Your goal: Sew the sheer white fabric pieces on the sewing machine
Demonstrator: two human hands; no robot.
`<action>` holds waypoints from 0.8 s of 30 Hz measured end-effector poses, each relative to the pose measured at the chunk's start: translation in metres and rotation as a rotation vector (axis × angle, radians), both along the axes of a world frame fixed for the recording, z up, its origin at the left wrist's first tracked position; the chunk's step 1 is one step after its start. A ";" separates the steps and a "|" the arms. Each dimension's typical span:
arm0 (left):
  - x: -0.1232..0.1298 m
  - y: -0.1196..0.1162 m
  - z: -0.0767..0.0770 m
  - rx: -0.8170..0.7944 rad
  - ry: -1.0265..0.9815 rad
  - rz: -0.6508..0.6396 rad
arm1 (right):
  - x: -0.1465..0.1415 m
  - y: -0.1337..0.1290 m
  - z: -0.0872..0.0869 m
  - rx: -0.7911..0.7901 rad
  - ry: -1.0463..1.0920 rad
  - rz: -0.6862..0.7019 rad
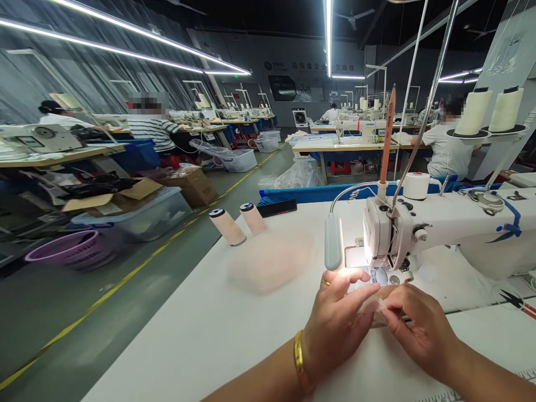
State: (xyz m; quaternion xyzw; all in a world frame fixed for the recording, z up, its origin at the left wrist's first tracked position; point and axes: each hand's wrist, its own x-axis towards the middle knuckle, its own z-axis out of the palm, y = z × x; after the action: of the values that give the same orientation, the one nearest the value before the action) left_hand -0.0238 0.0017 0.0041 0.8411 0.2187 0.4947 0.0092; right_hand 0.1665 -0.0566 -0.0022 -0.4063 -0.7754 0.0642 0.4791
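Note:
Just in front of the sewing machine's needle area, my right hand (422,329) pinches a small piece of thin, pale, see-through fabric (371,305) between thumb and fingertips. My left hand (339,321), with a ring and a gold bracelet, has its thumb against the same piece. Its index and middle fingers reach over toward the presser foot (374,273). Both hands are closed about the fabric, and part of it is hidden behind them. The white sewing machine (444,215) stands above, its lamp (334,243) lighting the fingers.
Left of the machine lies a blurred pale peach heap (272,259), with two thread cones (227,227) behind it and a dark flat object (277,208). Red-handled snips (519,303) lie at the right. Co-workers sit at other machines; a purple basket (71,251) stands on the floor.

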 end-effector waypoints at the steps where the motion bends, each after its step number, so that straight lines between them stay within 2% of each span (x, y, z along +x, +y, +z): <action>1: 0.000 0.000 0.000 -0.005 0.004 -0.001 | 0.000 0.000 -0.001 0.001 -0.003 0.002; 24: -0.001 -0.003 0.004 -0.014 -0.035 0.047 | 0.000 0.000 -0.001 -0.017 0.005 -0.016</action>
State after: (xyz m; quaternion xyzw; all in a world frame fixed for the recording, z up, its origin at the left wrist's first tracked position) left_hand -0.0252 -0.0009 0.0083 0.8270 0.2416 0.5076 0.0072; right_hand 0.1664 -0.0570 -0.0034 -0.4166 -0.7703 0.0679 0.4779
